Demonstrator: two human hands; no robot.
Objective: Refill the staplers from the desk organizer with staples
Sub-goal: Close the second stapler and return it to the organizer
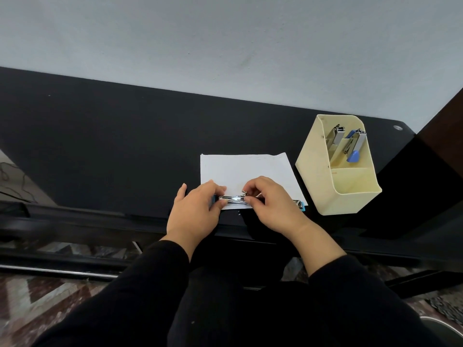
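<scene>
Left of the paper (240,169), the black worktop (100,146) runs open back to the wall (225,46), with wide room for a hand. On the right the organizer (313,156) stands just beside the paper, leaving only a narrow gap. A grey stapler (334,140) and a blue stapler (357,146) fill its rear compartments; the front one is open from above. The left hand (193,211) and right hand (270,206) crowd the near edge, gripping the open stapler (233,198).
</scene>
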